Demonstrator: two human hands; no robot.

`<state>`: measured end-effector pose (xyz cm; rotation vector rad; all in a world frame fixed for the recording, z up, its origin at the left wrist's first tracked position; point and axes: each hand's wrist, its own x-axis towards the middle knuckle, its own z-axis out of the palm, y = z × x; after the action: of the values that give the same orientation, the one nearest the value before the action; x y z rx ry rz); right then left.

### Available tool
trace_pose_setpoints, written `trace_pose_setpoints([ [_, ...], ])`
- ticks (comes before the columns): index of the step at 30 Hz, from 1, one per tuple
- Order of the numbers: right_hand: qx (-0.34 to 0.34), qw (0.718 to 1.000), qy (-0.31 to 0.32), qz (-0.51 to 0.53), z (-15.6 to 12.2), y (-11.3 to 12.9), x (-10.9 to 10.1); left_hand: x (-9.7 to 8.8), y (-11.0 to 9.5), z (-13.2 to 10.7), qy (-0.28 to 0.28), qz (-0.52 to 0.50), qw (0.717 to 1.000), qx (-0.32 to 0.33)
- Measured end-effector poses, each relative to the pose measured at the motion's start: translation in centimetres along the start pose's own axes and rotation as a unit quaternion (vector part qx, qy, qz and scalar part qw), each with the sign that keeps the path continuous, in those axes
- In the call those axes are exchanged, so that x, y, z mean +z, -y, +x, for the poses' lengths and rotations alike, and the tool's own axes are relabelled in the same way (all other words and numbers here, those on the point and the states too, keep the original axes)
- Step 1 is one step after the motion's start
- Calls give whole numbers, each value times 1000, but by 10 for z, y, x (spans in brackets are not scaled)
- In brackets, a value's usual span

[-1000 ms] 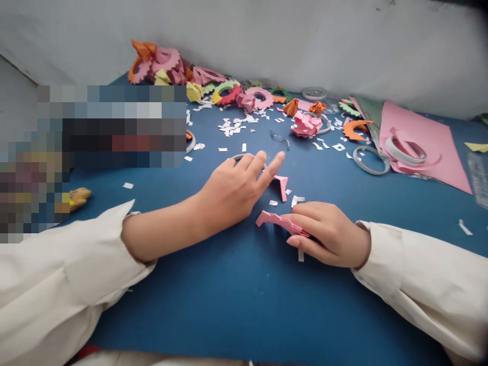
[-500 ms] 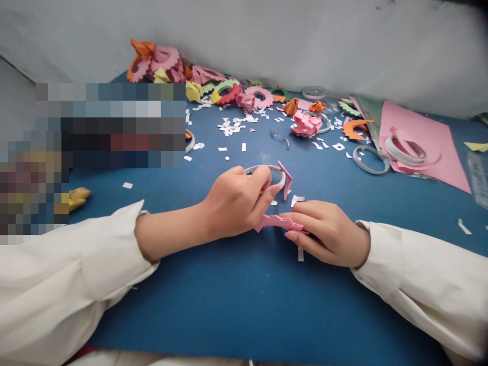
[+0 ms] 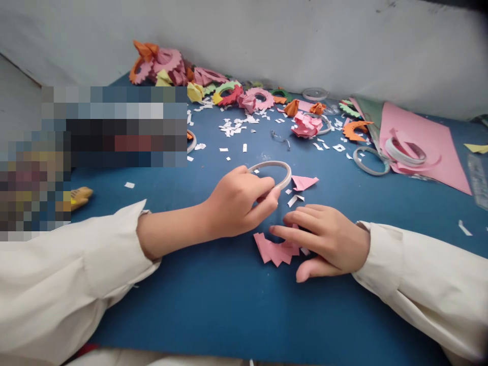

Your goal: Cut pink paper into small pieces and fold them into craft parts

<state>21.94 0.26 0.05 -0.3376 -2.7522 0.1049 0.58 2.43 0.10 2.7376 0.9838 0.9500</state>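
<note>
My left hand [image 3: 244,203] is closed on a narrow white roll of tape [image 3: 284,178], its fingers at the ring's near side. My right hand [image 3: 324,236] has its fingers spread, palm down. Under and beside its fingertips lies a curved strip of interlocked folded pink paper pieces [image 3: 276,252], flat on the table; its right end is partly hidden by the fingers. A single folded pink paper piece [image 3: 305,182] rests just right of the tape roll. Small white paper scraps [image 3: 295,200] lie between that piece and my right hand.
Along the back of the blue table [image 3: 229,315] are paper rings and folded pieces [image 3: 168,63]. White scraps [image 3: 232,126] are scattered before them. At right are pink sheets [image 3: 430,132], a tape roll on them [image 3: 404,152] and another beside them [image 3: 371,165]. A blurred patch covers the left.
The pink strip, pinched edge-on by my right fingers, now lies flat, and those fingers have opened. The single pink piece has tipped from its edge onto its side. The tape roll shifted slightly right.
</note>
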Motion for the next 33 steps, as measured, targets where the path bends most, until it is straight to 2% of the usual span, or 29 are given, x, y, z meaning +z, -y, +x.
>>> trace_pose_setpoints([
  [9, 20, 998, -43, -28, -1, 0, -1, -2, -2, 1, 31, 53, 997, 47],
  [16, 43, 994, -85, -59, 0, 2, -1, -5, -4, 1, 41, 38, 993, 104],
  [26, 71, 989, -123, -38, -2, 3, 1, -5, -3, 0, 67, -2, 990, 125],
  [30, 66, 991, -110, -38, -2, 2, 1, -4, 0, -1, 50, -15, 987, 151],
  [33, 56, 993, -96, -45, -1, 1, 0, -3, 0, -2, 44, -13, 988, 146],
])
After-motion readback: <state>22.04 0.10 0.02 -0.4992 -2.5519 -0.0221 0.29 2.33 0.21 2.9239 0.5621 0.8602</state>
